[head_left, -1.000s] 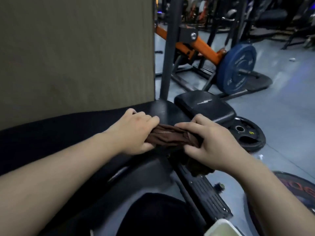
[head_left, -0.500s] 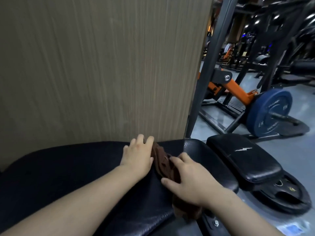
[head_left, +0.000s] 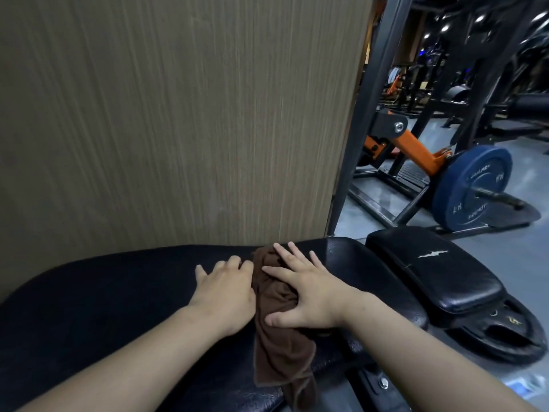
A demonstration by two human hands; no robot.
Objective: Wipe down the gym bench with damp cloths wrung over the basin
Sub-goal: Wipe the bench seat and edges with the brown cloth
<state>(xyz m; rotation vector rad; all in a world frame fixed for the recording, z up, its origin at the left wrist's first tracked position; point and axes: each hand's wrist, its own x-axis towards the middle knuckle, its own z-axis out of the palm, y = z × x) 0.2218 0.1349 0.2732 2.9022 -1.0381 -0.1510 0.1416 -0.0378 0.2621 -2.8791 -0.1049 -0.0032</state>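
Right hand point(head_left: 309, 295) pressed the brown cloth point(head_left: 276, 352) onto the padded desk point(head_left: 104, 292), grip wide; left hand point(head_left: 225, 292) lay flat alongside, touching it, grip empty; cloth's tail overhung the edge.

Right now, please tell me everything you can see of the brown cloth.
The cloth is dark brown, soft-looking fabric, bunched into folds. It lies on the black bench, running from the wall side to the near edge, where its hemmed end hangs over. The right hand presses its upper part with spread fingers; the left hand rests on the bench against its left edge. Dampness cannot be told.
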